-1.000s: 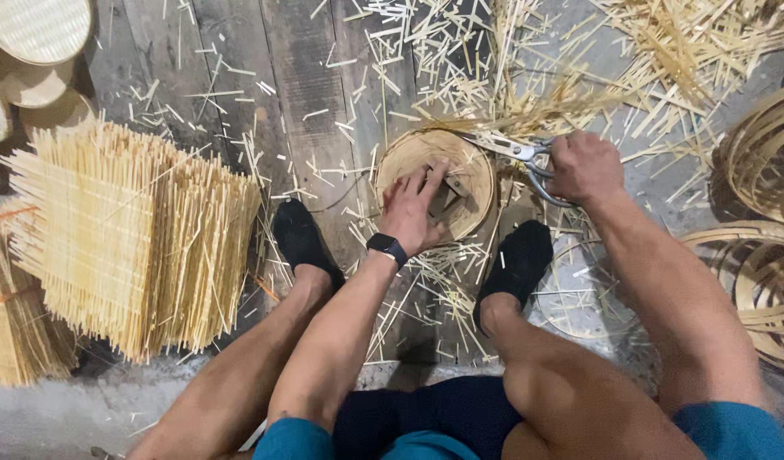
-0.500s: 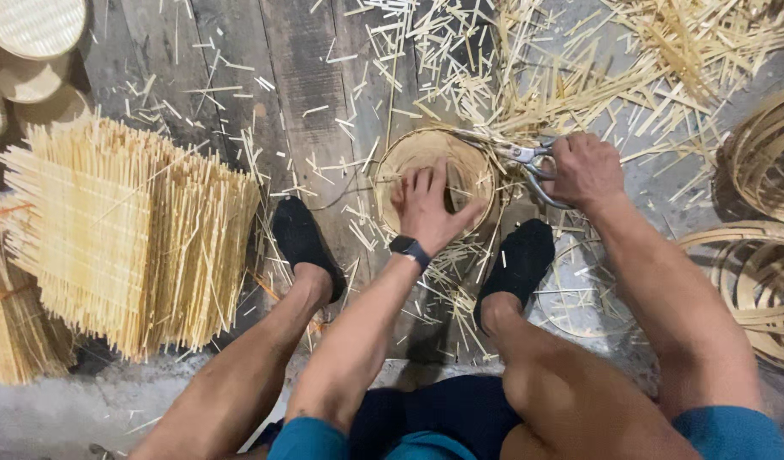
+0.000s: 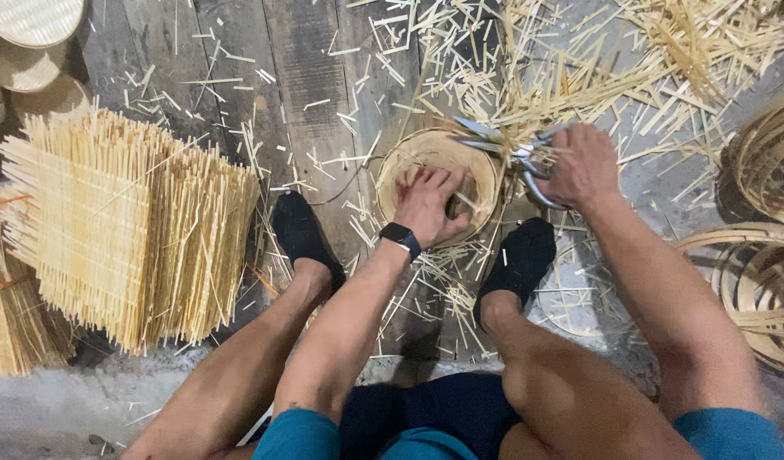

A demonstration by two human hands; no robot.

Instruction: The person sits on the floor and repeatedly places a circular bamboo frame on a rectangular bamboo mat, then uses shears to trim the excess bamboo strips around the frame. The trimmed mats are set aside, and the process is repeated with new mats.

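Bamboo offcuts litter the plank floor [image 3: 307,77]. Left hand [image 3: 430,204] presses spread fingers inside a round woven basket [image 3: 409,158]. Right hand [image 3: 583,166] grips shears [image 3: 515,153] at its rim.

We see a small woven basket [image 3: 439,162] of pale, matt bamboo strips, and shears [image 3: 515,153] of shiny grey metal. The floor [image 3: 307,77] is rough, weathered wood planks, strewn with dry straw-coloured splints [image 3: 579,77]; our socks [image 3: 300,230] are matt black cloth.

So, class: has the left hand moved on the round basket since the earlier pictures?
Yes. The left hand has shifted up and outward from the person, from the basket's near edge toward its middle, judged against the black-socked foot.
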